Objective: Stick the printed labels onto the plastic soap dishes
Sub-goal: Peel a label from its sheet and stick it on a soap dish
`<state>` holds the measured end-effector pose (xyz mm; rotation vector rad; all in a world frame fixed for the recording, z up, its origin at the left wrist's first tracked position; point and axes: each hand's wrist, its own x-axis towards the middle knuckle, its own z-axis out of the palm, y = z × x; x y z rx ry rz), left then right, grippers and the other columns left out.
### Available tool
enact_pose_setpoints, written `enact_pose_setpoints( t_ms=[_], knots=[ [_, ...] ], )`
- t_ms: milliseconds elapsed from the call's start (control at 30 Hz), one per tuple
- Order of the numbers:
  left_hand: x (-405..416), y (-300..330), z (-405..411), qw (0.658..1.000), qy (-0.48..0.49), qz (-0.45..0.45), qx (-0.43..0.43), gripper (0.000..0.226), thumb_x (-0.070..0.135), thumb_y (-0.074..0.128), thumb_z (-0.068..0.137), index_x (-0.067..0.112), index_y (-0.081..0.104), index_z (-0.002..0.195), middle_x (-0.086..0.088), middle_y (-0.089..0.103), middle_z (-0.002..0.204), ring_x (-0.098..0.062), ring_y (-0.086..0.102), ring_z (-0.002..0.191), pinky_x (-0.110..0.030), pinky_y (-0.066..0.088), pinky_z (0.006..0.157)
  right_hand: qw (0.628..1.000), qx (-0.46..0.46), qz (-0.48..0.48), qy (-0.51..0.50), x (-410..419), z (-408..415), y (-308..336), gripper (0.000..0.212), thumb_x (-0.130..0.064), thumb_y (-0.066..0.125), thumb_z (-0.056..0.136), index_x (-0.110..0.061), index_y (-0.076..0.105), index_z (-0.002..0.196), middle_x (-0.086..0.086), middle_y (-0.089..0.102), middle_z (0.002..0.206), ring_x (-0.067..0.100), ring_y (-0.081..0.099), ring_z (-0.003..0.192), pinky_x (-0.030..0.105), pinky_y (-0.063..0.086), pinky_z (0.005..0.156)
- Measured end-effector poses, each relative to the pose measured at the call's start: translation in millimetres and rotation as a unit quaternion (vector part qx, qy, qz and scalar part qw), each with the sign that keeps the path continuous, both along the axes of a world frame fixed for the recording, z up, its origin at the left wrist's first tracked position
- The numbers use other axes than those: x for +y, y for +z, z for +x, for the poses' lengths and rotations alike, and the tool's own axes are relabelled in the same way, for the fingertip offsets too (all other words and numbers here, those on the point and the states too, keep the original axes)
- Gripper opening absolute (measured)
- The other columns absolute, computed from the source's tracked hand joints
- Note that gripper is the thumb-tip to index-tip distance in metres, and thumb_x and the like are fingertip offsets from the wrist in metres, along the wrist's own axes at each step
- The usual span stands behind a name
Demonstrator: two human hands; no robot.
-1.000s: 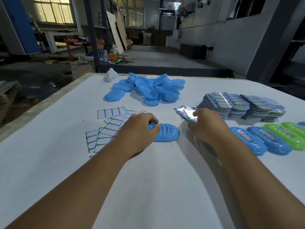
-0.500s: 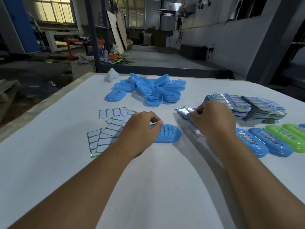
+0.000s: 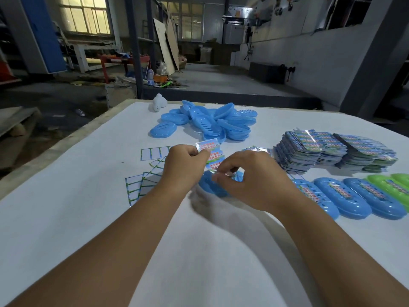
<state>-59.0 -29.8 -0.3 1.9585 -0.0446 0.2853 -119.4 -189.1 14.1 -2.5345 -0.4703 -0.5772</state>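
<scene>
Between your hands: label sheet (image 3: pixel 211 155), held up so a sticker can be peeled.
Left hand (image 3: pixel 184 167): pinches the sheet's upper edge.
Right hand (image 3: pixel 250 180): pinches its lower edge.
Under your grip: soap dish (image 3: pixel 212 188), on the table (image 3: pixel 66 218), ready for labelling.

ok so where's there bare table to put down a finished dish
Bare table runs left of the used backing sheets, and along the near edge beneath both forearms. It is crowded at the far middle with the unlabelled blue dishes, and right with label stacks and the labelled dishes.
</scene>
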Motion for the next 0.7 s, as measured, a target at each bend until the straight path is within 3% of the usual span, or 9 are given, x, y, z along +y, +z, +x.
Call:
enact_pose_setpoints(
  t_ms=[67, 167, 233, 333, 400, 500, 600, 700],
  knots=[
    [0, 1, -1, 1.0, -0.013, -0.011, -0.012, 0.03, 0.03, 0.068, 0.087, 0.007, 0.07, 0.067, -0.002, 0.067, 0.059, -0.012, 0.05, 0.053, -0.022, 0.039, 0.049, 0.999, -0.017, 0.048, 0.013, -2, 3, -1, 0.024, -0.05, 0.067, 0.086, -0.029, 0.077, 0.082, -0.012, 0.072, 0.084, 0.009, 0.062, 0.081, 0.033, 0.051, 0.071],
    [-3, 2, -4, 0.998, -0.054, -0.022, -0.017, 0.029, 0.032, 0.07, 0.089, 0.018, 0.068, 0.064, 0.014, 0.059, 0.047, 0.0, 0.049, 0.043, -0.011, 0.034, 0.043, 0.986, -0.02, 0.166, -0.019, -5, 7, -4, 0.034, -0.062, 0.063, 0.082, -0.03, 0.074, 0.08, -0.016, 0.069, 0.087, 0.008, 0.063, 0.088, 0.026, 0.05, 0.071],
    [-5, 3, -7, 0.996, -0.08, -0.03, -0.014, 0.027, 0.033, 0.07, 0.09, 0.019, 0.069, 0.068, 0.016, 0.06, 0.048, 0.002, 0.052, 0.043, -0.011, 0.038, 0.049, 0.971, 0.006, 0.237, -0.031, -7, 11, -5, 0.034, -0.063, 0.063, 0.082, -0.031, 0.074, 0.078, -0.016, 0.07, 0.089, 0.009, 0.066, 0.089, 0.028, 0.053, 0.072],
    [-7, 4, -12, 0.993, -0.107, -0.048, -0.003, 0.015, 0.031, 0.07, 0.091, 0.019, 0.076, 0.084, 0.009, 0.075, 0.072, -0.008, 0.072, 0.071, -0.032, 0.058, 0.071, 0.958, 0.018, 0.279, -0.058, -11, 15, -4, 0.026, -0.056, 0.068, 0.085, -0.031, 0.073, 0.079, -0.015, 0.073, 0.088, 0.007, 0.068, 0.083, 0.024, 0.054, 0.07],
    [-8, 4, -16, 0.989, -0.137, -0.047, 0.009, 0.013, 0.029, 0.069, 0.09, 0.018, 0.076, 0.087, 0.002, 0.077, 0.079, -0.019, 0.075, 0.081, -0.045, 0.06, 0.082, 0.953, 0.021, 0.293, -0.07, -14, 17, -3, 0.016, -0.044, 0.075, 0.085, -0.031, 0.069, 0.092, -0.016, 0.072, 0.097, 0.007, 0.068, 0.087, 0.024, 0.055, 0.072],
    [-12, 2, -21, 0.981, -0.188, -0.053, 0.022, 0.012, 0.024, 0.068, 0.091, 0.014, 0.075, 0.089, -0.002, 0.078, 0.084, -0.022, 0.076, 0.081, -0.051, 0.06, 0.082, 0.951, 0.051, 0.299, -0.051, -16, 17, -1, 0.031, -0.027, 0.077, 0.088, -0.034, 0.061, 0.113, -0.015, 0.073, 0.093, 0.011, 0.069, 0.083, 0.023, 0.059, 0.07],
    [-12, 2, -19, 0.98, -0.187, -0.063, 0.012, 0.013, 0.026, 0.07, 0.092, 0.017, 0.075, 0.085, 0.002, 0.077, 0.081, -0.012, 0.075, 0.077, -0.039, 0.062, 0.075, 0.942, 0.071, 0.327, -0.031, -17, 18, -1, 0.033, -0.018, 0.075, 0.091, -0.028, 0.063, 0.12, -0.004, 0.075, 0.081, 0.013, 0.072, 0.075, 0.027, 0.06, 0.068],
    [-8, 6, -16, 0.987, -0.146, -0.058, -0.018, 0.018, 0.027, 0.067, 0.092, 0.021, 0.074, 0.076, 0.012, 0.073, 0.07, 0.005, 0.066, 0.062, -0.013, 0.05, 0.055, 0.933, 0.085, 0.349, -0.02, -18, 18, -1, 0.029, -0.016, 0.073, 0.092, -0.027, 0.065, 0.117, -0.003, 0.074, 0.081, 0.008, 0.073, 0.075, 0.024, 0.058, 0.065]
  ],
)
